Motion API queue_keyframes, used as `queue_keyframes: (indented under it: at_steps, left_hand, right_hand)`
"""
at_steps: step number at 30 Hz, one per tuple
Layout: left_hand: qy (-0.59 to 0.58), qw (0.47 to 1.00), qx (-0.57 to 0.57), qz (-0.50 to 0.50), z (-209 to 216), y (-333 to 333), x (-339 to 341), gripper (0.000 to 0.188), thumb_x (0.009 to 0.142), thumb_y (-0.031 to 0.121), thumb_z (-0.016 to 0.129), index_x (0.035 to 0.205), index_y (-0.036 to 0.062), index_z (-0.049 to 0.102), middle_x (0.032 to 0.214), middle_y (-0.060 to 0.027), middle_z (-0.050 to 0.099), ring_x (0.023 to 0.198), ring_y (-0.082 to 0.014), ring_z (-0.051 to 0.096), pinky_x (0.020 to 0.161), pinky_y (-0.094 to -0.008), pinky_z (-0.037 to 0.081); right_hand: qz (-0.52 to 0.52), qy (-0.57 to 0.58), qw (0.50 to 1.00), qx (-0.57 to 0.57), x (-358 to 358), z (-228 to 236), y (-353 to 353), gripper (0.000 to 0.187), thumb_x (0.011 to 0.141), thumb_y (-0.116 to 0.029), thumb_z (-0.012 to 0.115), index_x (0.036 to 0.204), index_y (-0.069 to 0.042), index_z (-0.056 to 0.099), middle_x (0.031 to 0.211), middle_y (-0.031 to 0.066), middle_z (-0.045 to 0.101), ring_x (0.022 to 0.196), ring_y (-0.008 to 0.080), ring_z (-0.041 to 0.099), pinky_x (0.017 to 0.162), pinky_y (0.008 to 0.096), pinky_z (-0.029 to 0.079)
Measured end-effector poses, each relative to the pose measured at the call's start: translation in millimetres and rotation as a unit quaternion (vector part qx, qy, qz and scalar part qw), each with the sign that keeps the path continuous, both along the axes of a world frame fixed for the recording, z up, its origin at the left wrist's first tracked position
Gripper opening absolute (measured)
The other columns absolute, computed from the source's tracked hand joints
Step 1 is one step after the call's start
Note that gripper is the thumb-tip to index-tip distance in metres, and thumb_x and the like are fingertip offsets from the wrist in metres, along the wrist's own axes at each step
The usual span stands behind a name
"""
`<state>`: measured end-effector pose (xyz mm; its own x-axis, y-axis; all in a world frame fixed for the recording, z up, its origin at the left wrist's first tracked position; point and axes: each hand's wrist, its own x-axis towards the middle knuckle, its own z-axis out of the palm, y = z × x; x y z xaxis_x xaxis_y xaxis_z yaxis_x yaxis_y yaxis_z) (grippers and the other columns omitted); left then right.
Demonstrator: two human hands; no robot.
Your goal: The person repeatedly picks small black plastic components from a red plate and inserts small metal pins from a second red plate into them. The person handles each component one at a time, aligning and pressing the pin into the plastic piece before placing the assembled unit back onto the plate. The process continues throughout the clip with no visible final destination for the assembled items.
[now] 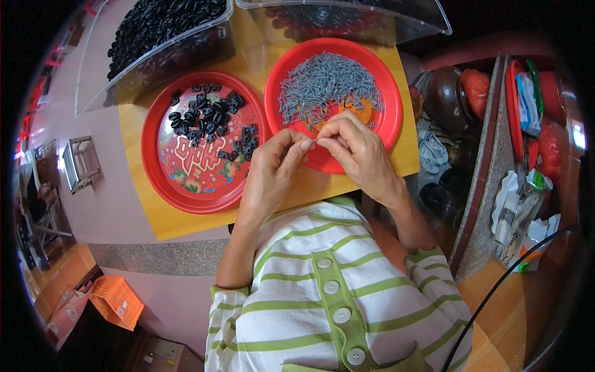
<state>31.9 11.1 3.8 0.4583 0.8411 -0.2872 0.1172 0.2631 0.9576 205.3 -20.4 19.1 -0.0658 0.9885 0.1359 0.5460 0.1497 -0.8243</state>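
My left hand [273,167] and my right hand [359,149] meet fingertip to fingertip over the near edge of the right-hand red tray [395,105]. Thumb and forefinger of each are pinched together. A tiny grey piece, apparently a screw, shows at the right fingertips; whatever the left fingers pinch is hidden. Many thin grey screws [328,77] lie heaped in that tray. To the left, a second red tray [150,164] with a printed pattern holds small black plastic parts [214,118], some in a loose pile, others grouped near its right side.
Both trays rest on a yellow board [139,204]. Behind them stand a clear bin [232,12] heaped with black parts and another clear bin [443,22]. A brown jar [443,90] and bags sit at the right, past the board. A black cable [496,279] curves along the lower right.
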Motion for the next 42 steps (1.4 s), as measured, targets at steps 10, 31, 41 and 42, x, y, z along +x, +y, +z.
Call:
queue_keyframes:
  at_steps: [10, 31, 41, 42]
  left_hand:
    - [0.066, 0.977, 0.194, 0.049, 5, -3, 9, 0.014, 0.081, 0.005, 0.066, 0.094, -0.0013, 0.063, 0.074, -0.0062, 0.058, 0.063, -0.0102, 0.055, 0.058, -0.0248, 0.045]
    - [0.063, 0.948, 0.298, 0.089, 12, -4, 14, 0.014, 0.077, -0.003, 0.066, 0.091, -0.0005, 0.065, 0.076, -0.0085, 0.059, 0.062, -0.0133, 0.056, 0.056, -0.0251, 0.045]
    - [0.105, 0.931, 0.341, 0.081, 4, -6, 13, 0.012, 0.081, -0.005, 0.059, 0.093, -0.0014, 0.057, 0.079, -0.0141, 0.055, 0.067, -0.0272, 0.055, 0.059, -0.0331, 0.045]
    - [0.106, 0.931, 0.339, 0.082, 2, -6, 14, 0.011, 0.081, -0.004, 0.059, 0.092, -0.0016, 0.057, 0.078, -0.0143, 0.054, 0.067, -0.0272, 0.055, 0.058, -0.0332, 0.045]
  right_hand:
    - [-0.047, 0.107, 0.989, -0.086, 3, -4, -1, 0.012, 0.083, -0.009, 0.064, 0.085, 0.0, 0.056, 0.075, 0.0068, 0.053, 0.061, 0.0147, 0.051, 0.056, 0.0296, 0.042]
    - [-0.037, 0.187, 0.977, -0.099, -4, -1, 1, 0.016, 0.09, -0.014, 0.057, 0.087, 0.002, 0.056, 0.078, 0.0082, 0.058, 0.072, 0.0154, 0.057, 0.063, 0.0281, 0.044]
    - [-0.053, 0.12, 0.991, -0.036, -12, -1, -1, 0.01, 0.085, -0.009, 0.061, 0.087, 0.0, 0.056, 0.081, 0.0093, 0.057, 0.074, 0.0218, 0.059, 0.063, 0.0301, 0.046]
    - [-0.055, 0.086, 0.995, -0.013, -13, -1, -1, 0.01, 0.084, -0.008, 0.061, 0.087, 0.0, 0.056, 0.081, 0.0099, 0.057, 0.074, 0.0233, 0.059, 0.063, 0.0313, 0.046]
